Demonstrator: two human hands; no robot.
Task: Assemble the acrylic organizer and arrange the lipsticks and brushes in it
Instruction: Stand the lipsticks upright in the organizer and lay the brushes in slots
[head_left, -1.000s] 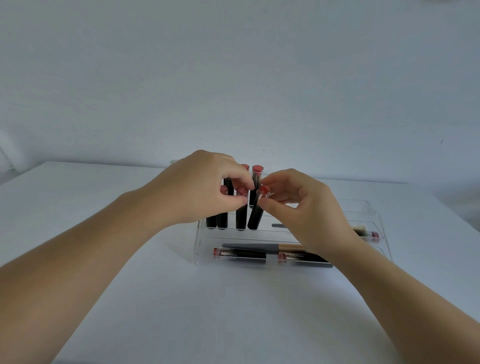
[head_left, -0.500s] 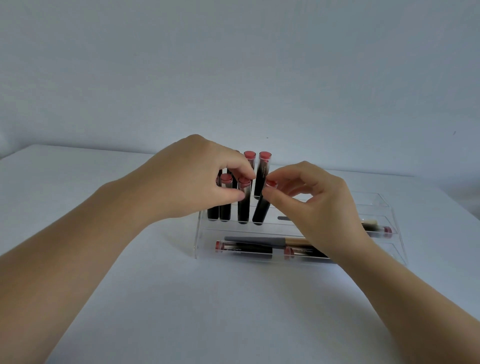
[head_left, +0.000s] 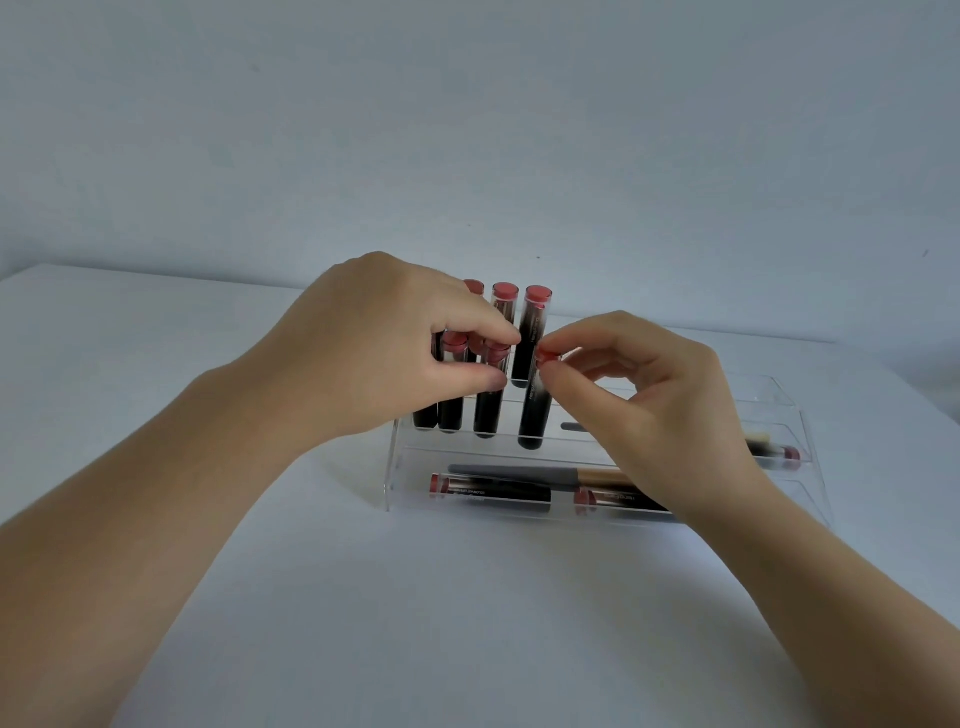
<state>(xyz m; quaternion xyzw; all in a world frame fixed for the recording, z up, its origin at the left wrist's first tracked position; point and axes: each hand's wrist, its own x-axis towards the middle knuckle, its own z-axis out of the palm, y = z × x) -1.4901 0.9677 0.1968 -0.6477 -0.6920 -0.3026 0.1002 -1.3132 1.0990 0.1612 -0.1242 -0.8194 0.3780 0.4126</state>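
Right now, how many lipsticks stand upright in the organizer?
7: four front-row lipsticks, three back-row lipsticks; the left hand may hide others.

Left hand (head_left: 395, 348) and right hand (head_left: 644, 395) each pinching an upright lipstick (head_left: 535, 410) in the acrylic organizer (head_left: 400, 467)

White table (head_left: 467, 623) filling the lower half, matte and evenly lit; far edge a faint straight line, rising slightly to the right; behind the table, plain pale grey-blue wall (head_left: 467, 130), unbroken save a few tiny dark specks; above the table, soft diffuse light, dimmer toward the wall's upper corners; only weak, blurred shadows on the tabletop.
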